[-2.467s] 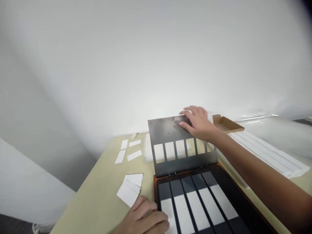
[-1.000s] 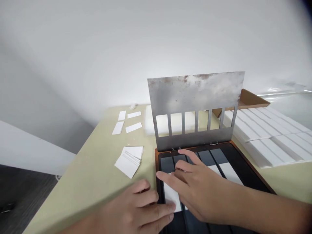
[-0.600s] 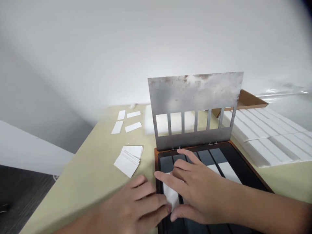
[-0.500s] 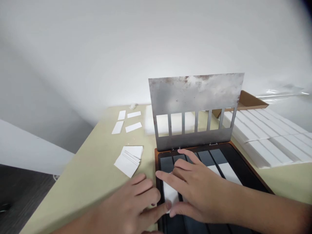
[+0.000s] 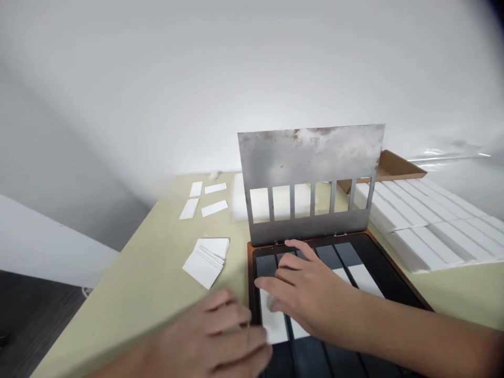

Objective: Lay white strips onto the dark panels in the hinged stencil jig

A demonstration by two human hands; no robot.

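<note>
A black slotted tray [image 5: 394,286] with an orange rim lies in front of me on the table, white strips in its channels. Its metal lid [image 5: 311,157], cut with a row of windows, stands upright at the tray's far edge. My right hand [image 5: 311,294] lies on the left channels, fingers stretched out over a white strip [image 5: 275,323]. My left hand [image 5: 220,341] rests at the tray's left rim with curled fingers, fingertips at the same strip; I cannot see anything held in it.
A fanned pile of white cards [image 5: 207,256] lies left of the tray, with loose cards [image 5: 202,200] farther back. Rows of white strips [image 5: 429,223] and a cardboard box [image 5: 394,165] sit at the right. The table's left edge [image 5: 129,252] drops to the floor.
The lid went from leaning back under my right hand to standing upright. My right hand came down onto the tray's left strips, and my left hand slid in beside it.
</note>
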